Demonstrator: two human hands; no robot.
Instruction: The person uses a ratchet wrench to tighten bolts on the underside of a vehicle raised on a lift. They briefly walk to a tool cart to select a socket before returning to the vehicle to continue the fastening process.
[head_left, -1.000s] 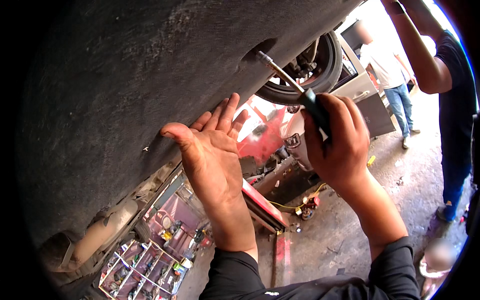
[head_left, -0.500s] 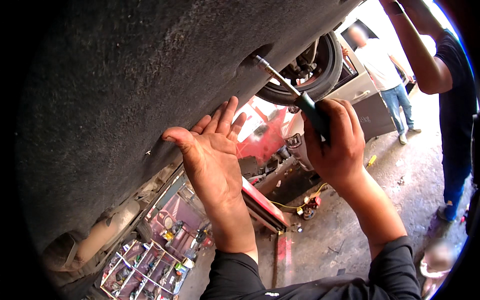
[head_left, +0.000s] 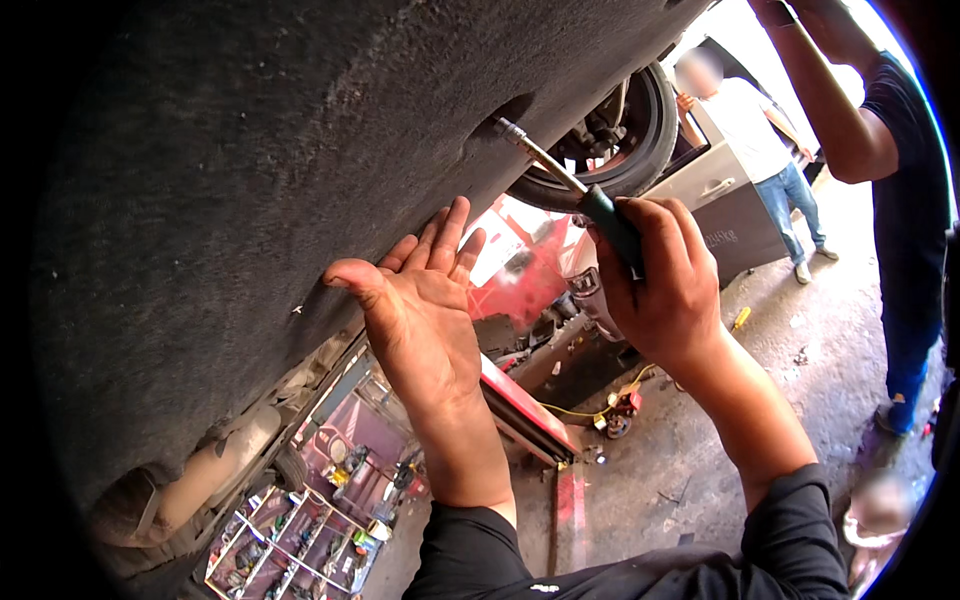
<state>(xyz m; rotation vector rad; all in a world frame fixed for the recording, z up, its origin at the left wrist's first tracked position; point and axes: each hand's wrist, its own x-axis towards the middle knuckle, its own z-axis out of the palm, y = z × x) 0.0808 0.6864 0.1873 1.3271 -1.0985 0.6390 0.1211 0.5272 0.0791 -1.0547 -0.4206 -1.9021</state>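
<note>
My right hand [head_left: 665, 285] is closed around the dark green handle of a socket driver [head_left: 556, 170]. Its metal shaft slants up and left, and the socket end is at a round recess [head_left: 514, 105] in the dark, rough-textured underbody panel [head_left: 270, 170] overhead. What the socket meets inside the recess is hidden. My left hand [head_left: 425, 325] is open, palm toward me with fingers spread. Its fingertips are at the lower edge of the panel, and it holds nothing.
Beyond the driver are a wheel [head_left: 655, 140] and a detached car door [head_left: 735, 195]. A person in a white shirt [head_left: 750, 130] stands behind it; another in dark clothes [head_left: 905, 250] reaches up at right. A red lift post [head_left: 525, 405] and a parts rack [head_left: 290, 545] stand below.
My right hand and the socket driver have shifted slightly left, bringing the socket end to the recess's lower left edge. My left hand stays almost where it was.
</note>
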